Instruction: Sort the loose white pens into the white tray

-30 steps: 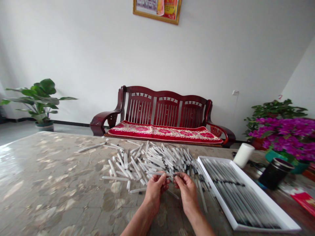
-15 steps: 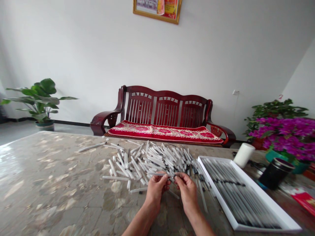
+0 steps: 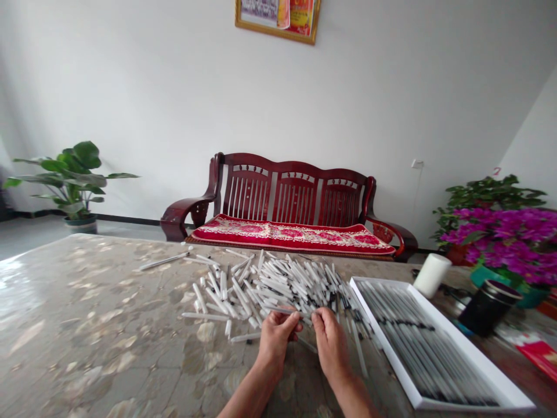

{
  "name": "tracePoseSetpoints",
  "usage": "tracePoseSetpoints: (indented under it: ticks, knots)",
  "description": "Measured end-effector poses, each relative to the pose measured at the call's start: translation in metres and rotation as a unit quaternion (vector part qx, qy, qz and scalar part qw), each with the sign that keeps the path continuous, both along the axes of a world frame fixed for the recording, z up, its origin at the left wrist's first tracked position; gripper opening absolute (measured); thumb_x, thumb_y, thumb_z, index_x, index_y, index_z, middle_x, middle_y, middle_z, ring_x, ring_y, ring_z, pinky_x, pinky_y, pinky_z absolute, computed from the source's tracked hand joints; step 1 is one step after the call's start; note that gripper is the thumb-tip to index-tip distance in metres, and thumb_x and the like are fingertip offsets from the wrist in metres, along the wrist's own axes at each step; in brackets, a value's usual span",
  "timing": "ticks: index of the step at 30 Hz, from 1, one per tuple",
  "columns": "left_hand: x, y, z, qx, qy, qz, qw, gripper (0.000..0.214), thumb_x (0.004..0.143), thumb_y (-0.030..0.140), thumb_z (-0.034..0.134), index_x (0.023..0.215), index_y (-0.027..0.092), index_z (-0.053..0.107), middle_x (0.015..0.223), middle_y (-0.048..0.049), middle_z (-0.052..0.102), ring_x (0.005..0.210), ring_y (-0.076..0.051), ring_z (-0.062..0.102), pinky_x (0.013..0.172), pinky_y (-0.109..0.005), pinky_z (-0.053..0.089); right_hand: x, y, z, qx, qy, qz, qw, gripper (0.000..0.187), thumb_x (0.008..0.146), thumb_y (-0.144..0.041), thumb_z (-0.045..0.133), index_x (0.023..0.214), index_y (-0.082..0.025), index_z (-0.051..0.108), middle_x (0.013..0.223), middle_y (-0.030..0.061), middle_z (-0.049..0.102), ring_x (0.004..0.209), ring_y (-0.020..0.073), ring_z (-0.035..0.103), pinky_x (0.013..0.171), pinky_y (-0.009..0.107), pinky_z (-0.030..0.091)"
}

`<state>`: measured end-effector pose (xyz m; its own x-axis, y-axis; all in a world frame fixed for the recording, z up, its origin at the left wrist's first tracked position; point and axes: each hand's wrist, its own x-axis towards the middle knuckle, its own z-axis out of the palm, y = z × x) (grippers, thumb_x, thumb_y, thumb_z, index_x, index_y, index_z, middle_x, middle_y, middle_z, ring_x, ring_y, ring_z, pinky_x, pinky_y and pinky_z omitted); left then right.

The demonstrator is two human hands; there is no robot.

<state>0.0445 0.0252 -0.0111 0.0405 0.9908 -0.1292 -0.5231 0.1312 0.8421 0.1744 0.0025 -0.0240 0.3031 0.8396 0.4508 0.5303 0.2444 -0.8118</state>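
A thin white pen [image 3: 282, 310] is pinched at the lower middle of the frame between the closed fingertips of the left hand [image 3: 275, 338] and the right hand [image 3: 331, 343], one hand at each end. It is held just above the near edge of a pile of pens [image 3: 278, 277] spread on the marbled table [image 3: 87, 325]. A white tray [image 3: 382, 339] filled with pens is seen at the lower right, with a black cup [image 3: 487, 307] beyond it.
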Motion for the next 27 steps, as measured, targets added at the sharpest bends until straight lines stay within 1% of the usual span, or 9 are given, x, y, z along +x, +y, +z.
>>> tracePoseSetpoints:
  ticks: [3,7,9,12,16,19,22,24,27]
  knots:
    - [0.0005,-0.0005,0.0006,0.001,0.015,-0.004,1.000,0.043,0.044,0.045,0.090,0.065,0.015,0.066,0.049,0.0012,0.062,0.045,-0.011,0.055,0.041,-0.019,0.037,0.0000,-0.0007,0.0009,-0.016,-0.004,-0.004,1.000,0.045,0.089,-0.062,0.043,0.074,-0.024,0.062,0.070,0.0032,0.066,0.064,0.0195,0.058,0.060,0.028,0.043]
    - [-0.0006,-0.0007,0.0023,-0.008,0.018,-0.004,1.000,0.043,0.046,0.046,0.090,0.066,0.014,0.067,0.053,-0.0002,0.065,0.045,-0.010,0.054,0.042,-0.019,0.038,-0.0017,-0.0030,0.0044,-0.025,0.026,0.022,0.999,0.043,0.092,-0.057,0.040,0.085,-0.023,0.064,0.074,0.0019,0.066,0.066,0.0183,0.058,0.061,0.027,0.044]
    - [-0.0007,-0.0007,0.0025,-0.009,0.016,-0.005,1.000,0.043,0.046,0.045,0.089,0.067,0.014,0.068,0.055,-0.0004,0.066,0.046,-0.010,0.055,0.042,-0.019,0.038,-0.0026,-0.0039,0.0059,-0.020,0.030,0.036,0.999,0.039,0.091,-0.056,0.043,0.087,-0.023,0.062,0.073,0.0005,0.064,0.064,0.0174,0.056,0.060,0.026,0.044]
    - [0.0007,-0.0007,0.0010,-0.003,0.016,-0.007,1.000,0.043,0.046,0.044,0.090,0.067,0.014,0.067,0.052,0.0005,0.064,0.045,-0.010,0.055,0.041,-0.019,0.038,-0.0021,-0.0028,0.0053,-0.022,0.031,0.033,0.999,0.039,0.088,-0.058,0.047,0.076,-0.023,0.059,0.066,-0.0005,0.061,0.060,0.0172,0.054,0.057,0.027,0.041]
    - [0.0023,-0.0004,-0.0024,0.000,0.019,-0.010,1.000,0.043,0.045,0.044,0.090,0.065,0.015,0.066,0.051,0.0009,0.063,0.044,-0.011,0.056,0.040,-0.020,0.037,0.0008,-0.0011,0.0026,-0.047,0.047,0.021,0.998,0.047,0.087,-0.064,0.043,0.065,-0.025,0.057,0.059,0.0012,0.059,0.057,0.0197,0.053,0.054,0.030,0.039]
    - [0.0017,-0.0005,-0.0024,-0.006,0.018,-0.007,1.000,0.042,0.046,0.044,0.089,0.067,0.015,0.067,0.053,0.0004,0.065,0.045,-0.011,0.056,0.041,-0.020,0.038,0.0001,-0.0030,0.0048,-0.045,0.063,0.044,0.996,0.044,0.090,-0.062,0.042,0.074,-0.025,0.061,0.064,0.0008,0.060,0.059,0.0198,0.054,0.055,0.030,0.041]
    - [0.0013,-0.0012,-0.0007,-0.007,0.019,-0.006,1.000,0.041,0.047,0.043,0.089,0.067,0.015,0.067,0.053,0.0002,0.065,0.045,-0.011,0.055,0.041,-0.020,0.037,-0.0022,-0.0042,0.0077,-0.035,0.065,0.059,0.995,0.039,0.087,-0.061,0.048,0.080,-0.025,0.061,0.067,-0.0006,0.061,0.060,0.0182,0.054,0.055,0.028,0.040]
    - [0.0017,-0.0016,0.0003,-0.004,0.021,-0.010,1.000,0.040,0.047,0.043,0.089,0.066,0.015,0.067,0.052,0.0002,0.064,0.044,-0.011,0.054,0.041,-0.020,0.037,-0.0025,-0.0033,0.0071,-0.038,0.063,0.049,0.996,0.041,0.085,-0.063,0.050,0.072,-0.025,0.058,0.062,-0.0013,0.058,0.056,0.0175,0.051,0.053,0.027,0.038]
    - [0.0022,-0.0015,0.0003,0.002,0.027,-0.016,1.000,0.040,0.046,0.043,0.089,0.064,0.015,0.067,0.050,0.0010,0.062,0.043,-0.011,0.054,0.041,-0.020,0.036,-0.0005,-0.0020,0.0039,-0.047,0.064,0.035,0.996,0.047,0.085,-0.065,0.048,0.064,-0.024,0.057,0.056,-0.0005,0.055,0.054,0.0180,0.049,0.052,0.029,0.037]
